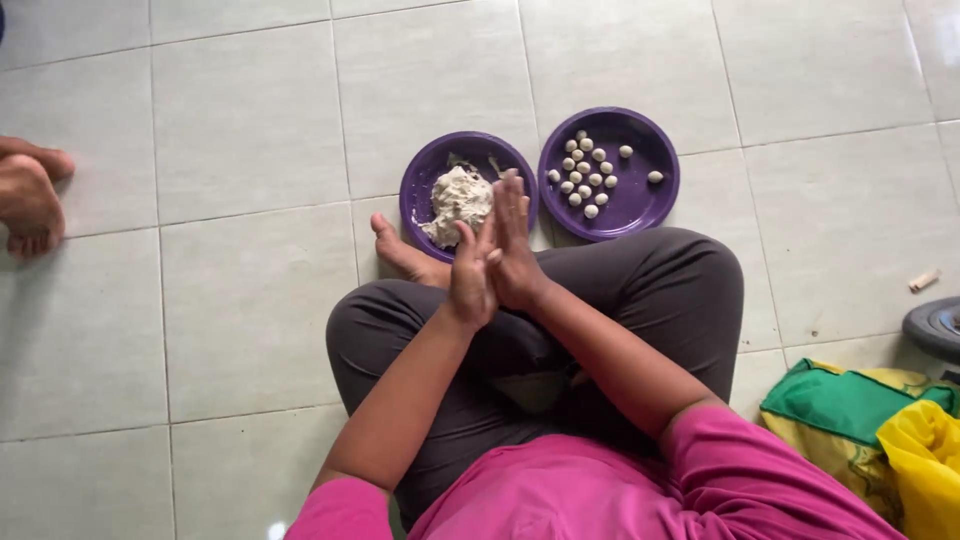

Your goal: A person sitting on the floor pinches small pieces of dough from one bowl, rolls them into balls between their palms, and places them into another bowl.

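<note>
Between the palms, above the lap | left hand (473, 275) pressed flat on right hand (513, 245), fingers pointing away toward plates; anything pinched inside cannot be told | dough lump (457, 203) just ahead on left purple plate (420, 185), long axis running near-to-far | dough balls (585, 172) clustered on right purple plate (655, 205), plates touching.

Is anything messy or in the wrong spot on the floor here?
Mostly tidy. Two dough balls sit apart from the cluster on the right purple plate. A small pale cylinder lies loose on the tiles at the right. Nothing looks spilled or broken.
</note>
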